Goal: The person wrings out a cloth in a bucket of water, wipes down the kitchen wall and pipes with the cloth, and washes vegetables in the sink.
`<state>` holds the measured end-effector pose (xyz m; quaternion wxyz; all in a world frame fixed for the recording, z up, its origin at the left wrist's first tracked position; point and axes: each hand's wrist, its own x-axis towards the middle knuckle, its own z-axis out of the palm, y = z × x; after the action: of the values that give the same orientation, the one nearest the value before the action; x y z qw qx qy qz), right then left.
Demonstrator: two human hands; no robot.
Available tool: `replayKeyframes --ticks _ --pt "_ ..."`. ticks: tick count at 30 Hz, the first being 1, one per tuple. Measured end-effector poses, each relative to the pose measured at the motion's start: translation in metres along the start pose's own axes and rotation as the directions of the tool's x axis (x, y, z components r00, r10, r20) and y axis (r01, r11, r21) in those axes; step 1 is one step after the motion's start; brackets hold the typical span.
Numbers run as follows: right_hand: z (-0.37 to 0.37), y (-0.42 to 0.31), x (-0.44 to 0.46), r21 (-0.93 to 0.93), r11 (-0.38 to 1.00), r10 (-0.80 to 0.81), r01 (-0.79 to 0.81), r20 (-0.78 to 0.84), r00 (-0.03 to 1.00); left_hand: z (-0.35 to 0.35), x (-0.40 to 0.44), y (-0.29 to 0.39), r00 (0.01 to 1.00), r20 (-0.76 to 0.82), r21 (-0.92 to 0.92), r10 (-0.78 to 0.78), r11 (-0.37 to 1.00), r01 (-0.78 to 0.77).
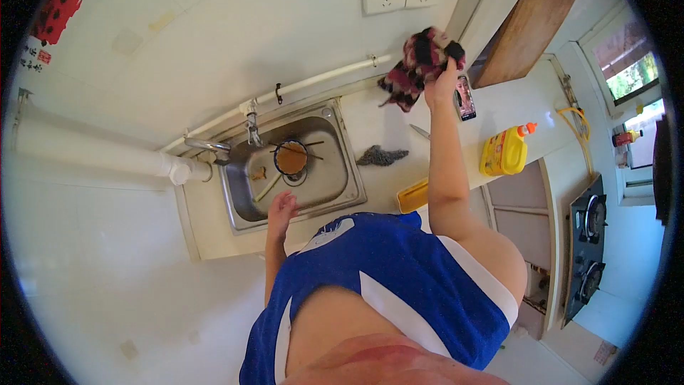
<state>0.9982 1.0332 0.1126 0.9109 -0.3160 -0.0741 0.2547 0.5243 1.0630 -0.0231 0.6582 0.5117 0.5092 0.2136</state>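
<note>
My right hand is stretched out over the far end of the counter, fingers closed on a bunched cloth patterned in pink, black and dark red. Just beside that hand, a phone with a lit screen leans on the counter. My left hand hovers at the near rim of the steel sink, fingers loosely bent and holding nothing. Inside the sink is a bowl of brownish liquid with chopsticks across it. A pale green stalk and some brown scraps lie near the bowl.
A faucet stands behind the sink. On the counter are a grey scrubber, a knife blade, a yellow container and a yellow detergent bottle. A wooden cutting board leans at the back; a gas stove is far right.
</note>
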Motion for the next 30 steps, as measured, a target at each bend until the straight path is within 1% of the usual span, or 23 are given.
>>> replayKeyframes --ticks 1,3,4,5,7,11,13,14,15,17,18,19,20,21,22,23,24,25,26,27,28,29,30 --pt "0.0 -0.003 0.003 0.015 0.999 0.037 -0.04 0.119 0.992 0.002 0.0 0.001 1.0 0.021 0.001 -0.01 1.0 0.01" --pt "0.0 0.01 0.016 -0.207 0.968 0.152 -0.14 0.043 0.987 0.006 0.0 0.0 0.999 0.044 0.0 -0.024 1.0 0.024" --pt "-0.004 0.02 0.024 -0.269 0.949 0.168 -0.167 -0.02 0.986 0.008 0.002 0.0 0.998 0.052 0.01 -0.042 0.999 0.042" --pt "-0.004 0.025 0.029 -0.272 0.949 0.187 -0.16 0.075 0.979 0.011 0.005 0.002 0.997 0.06 0.019 -0.056 0.998 0.055" --pt "0.004 0.032 0.032 -0.097 0.967 0.246 -0.236 0.12 0.962 0.016 0.005 0.003 0.997 0.054 0.024 -0.056 0.998 0.055" --pt "0.032 0.046 0.042 -0.062 0.977 0.209 -0.205 0.072 0.975 0.012 0.007 -0.01 0.996 0.009 0.0 -0.094 0.996 0.094" --pt "0.03 0.078 0.068 -0.379 0.92 0.089 -0.104 -0.058 0.994 0.008 0.003 -0.014 0.998 0.008 0.004 -0.068 0.998 0.068" --pt "0.03 0.088 0.076 -0.559 0.795 0.207 -0.235 -0.114 0.972 0.006 0.001 -0.016 0.995 -0.006 -0.018 -0.098 0.995 0.098" --pt "0.028 0.107 0.085 -0.487 0.812 0.263 -0.323 -0.189 0.946 0.005 -0.001 -0.018 0.991 -0.019 -0.04 -0.131 0.991 0.131" --pt "0.05 0.111 0.086 -0.485 0.756 0.272 -0.44 -0.379 0.885 0.002 -0.005 -0.019 0.987 -0.036 -0.011 -0.157 0.988 0.156" --pt "0.017 0.151 0.127 -0.681 0.681 0.204 -0.268 -0.175 0.963 0.0 -0.006 -0.024 0.983 -0.048 -0.031 -0.176 0.984 0.174" --pt "-0.017 0.19 0.166 -0.819 0.573 0.121 -0.028 0.051 0.991 -0.001 -0.006 -0.028 0.979 -0.059 -0.053 -0.197 0.98 0.194" --pt "-0.048 0.226 0.203 -0.861 0.461 0.035 0.216 0.261 0.965 -0.001 -0.006 -0.033 0.977 -0.076 -0.061 -0.199 0.979 0.195" --pt "-0.012 0.2 0.168 -0.769 0.636 0.166 -0.061 0.059 0.984 -0.001 -0.004 -0.035 0.978 -0.073 -0.06 -0.194 0.98 0.19" --pt "0.031 0.169 0.126 -0.526 0.782 0.294 -0.333 -0.16 0.942 -0.001 -0.003 -0.037 0.976 -0.07 -0.063 -0.205 0.978 0.201" --pt "0.081 0.131 0.077 -0.23 0.84 0.397 -0.491 -0.356 0.846 0.0 -0.001 -0.038 0.974 -0.067 -0.067 -0.215 0.975 0.21" --pt "0.066 0.156 0.086 -0.193 0.854 0.429 -0.483 -0.264 0.864 0.001 0.003 -0.04 0.975 -0.069 -0.094 -0.212 0.974 0.205" --pt "0.072 0.169 0.083 -0.256 0.829 0.399 -0.498 -0.354 0.846 0.002 0.006 -0.04 0.976 -0.066 -0.099 -0.207 0.975 0.2" --pt "0.087 0.162 0.056 -0.433 0.792 0.337 -0.43 -0.276 0.9 0.002 0.008 -0.039 0.98 -0.052 -0.115 -0.192 0.976 0.185" --pt "0.087 0.179 0.05 -0.52 0.753 0.314 -0.403 -0.255 0.915 0.002 0.01 -0.038 0.983 -0.038 -0.129 -0.18 0.976 0.174" --pt "0.096 0.186 0.034 -0.655 0.659 0.249 -0.371 -0.276 0.928 0.002 0.011 -0.038 0.982 -0.039 -0.126 -0.182 0.976 0.176" --pt "0.08 0.225 0.038 -0.692 0.666 0.204 -0.279 -0.19 0.96 0.002 0.013 -0.038 0.985 -0.04 -0.11 -0.169 0.98 0.164" --pt "0.083 0.237 0.025 -0.752 0.596 0.261 -0.282 -0.151 0.954 0.002 0.016 -0.037 0.987 -0.04 -0.094 -0.156 0.984 0.152"
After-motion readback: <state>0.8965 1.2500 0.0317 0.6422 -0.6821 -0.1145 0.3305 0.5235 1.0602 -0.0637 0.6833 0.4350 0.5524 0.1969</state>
